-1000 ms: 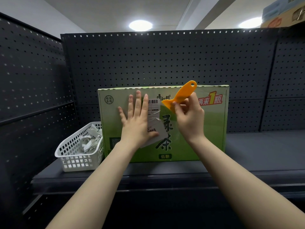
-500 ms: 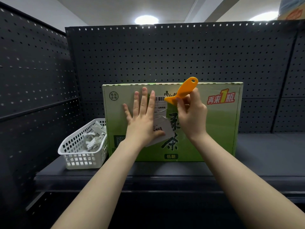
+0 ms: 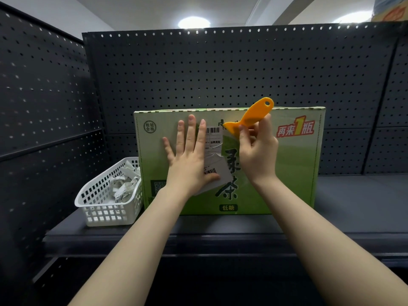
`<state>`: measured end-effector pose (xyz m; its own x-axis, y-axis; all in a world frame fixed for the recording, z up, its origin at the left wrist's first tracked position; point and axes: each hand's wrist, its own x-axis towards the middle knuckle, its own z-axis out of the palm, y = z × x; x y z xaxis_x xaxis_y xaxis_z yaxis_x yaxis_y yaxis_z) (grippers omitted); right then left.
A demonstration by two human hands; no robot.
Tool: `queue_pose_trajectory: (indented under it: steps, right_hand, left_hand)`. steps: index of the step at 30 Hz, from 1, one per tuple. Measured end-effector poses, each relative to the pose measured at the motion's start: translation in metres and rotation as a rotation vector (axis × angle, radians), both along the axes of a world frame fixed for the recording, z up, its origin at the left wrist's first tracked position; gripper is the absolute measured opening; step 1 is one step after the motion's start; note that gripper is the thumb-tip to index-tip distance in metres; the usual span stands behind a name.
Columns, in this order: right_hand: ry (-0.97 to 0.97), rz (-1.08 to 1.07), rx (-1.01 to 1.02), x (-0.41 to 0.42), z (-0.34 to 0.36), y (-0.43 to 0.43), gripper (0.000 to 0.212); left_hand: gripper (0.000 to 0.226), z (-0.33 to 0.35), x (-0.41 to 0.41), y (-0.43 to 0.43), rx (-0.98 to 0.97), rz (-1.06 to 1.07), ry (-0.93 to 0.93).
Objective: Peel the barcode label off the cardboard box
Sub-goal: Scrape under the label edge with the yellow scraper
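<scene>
2 barcodes showed on the white label [image 3: 213, 151], 1 near its top edge and 1 lower down, and the sheet sat on the front face of the green cardboard box [image 3: 287, 168], left of centre. Its lower part looked lifted and creased, hanging off the face at an angle, while the upper strip seemed stuck flat. The left hand [image 3: 187, 164] lay spread against the box, fingers straight, thumb pressing the loose lower flap, gripping nothing. The right hand [image 3: 258, 151] pinched an orange plastic scraper [image 3: 249, 120] by its handle, blade pointed at the label's top right corner and touching or just beside it; I could not tell which.

By my read, this was mid-peel: bottom freed, top left to work. The next move called for the blade to slide under that upper edge at a shallow angle, with the left hand bracing the box.

Outward, the box stood on a dark shelf [image 3: 353, 208] before a pegboard back. Just beside it on the left sat a white basket [image 3: 106, 208] holding crumpled label scraps.
</scene>
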<state>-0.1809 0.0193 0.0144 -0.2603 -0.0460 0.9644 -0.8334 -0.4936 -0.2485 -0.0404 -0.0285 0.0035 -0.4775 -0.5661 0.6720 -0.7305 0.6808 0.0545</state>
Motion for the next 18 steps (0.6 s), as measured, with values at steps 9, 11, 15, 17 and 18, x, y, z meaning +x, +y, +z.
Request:
queue_pose_trajectory:
  steps: [9,11,15,17,18]
  right_hand:
    - [0.060,-0.043,0.030,0.004,0.004,-0.003,0.027]
    - [0.134,-0.037,0.129,0.010,0.001,-0.003,0.023]
    - [0.023,0.059,0.138,0.011,-0.003,-0.003,0.011]
    - [-0.115,0.119,0.088,0.005,0.000,0.000,0.012]
    - [-0.161,0.129,0.068,0.002,0.002,0.001,0.013]
  left_hand:
    - [0.129,0.000,-0.001,0.000,-0.005,0.004,0.000]
    - [0.129,0.000,-0.001,0.000,-0.007,0.003,0.004]
    - [0.131,0.000,0.002,-0.001,-0.009,0.002,-0.002]
    - [0.131,0.000,0.002,0.000,-0.008,0.006,-0.009]
    - [0.131,0.000,0.002,0.000,-0.008,0.009,-0.010]
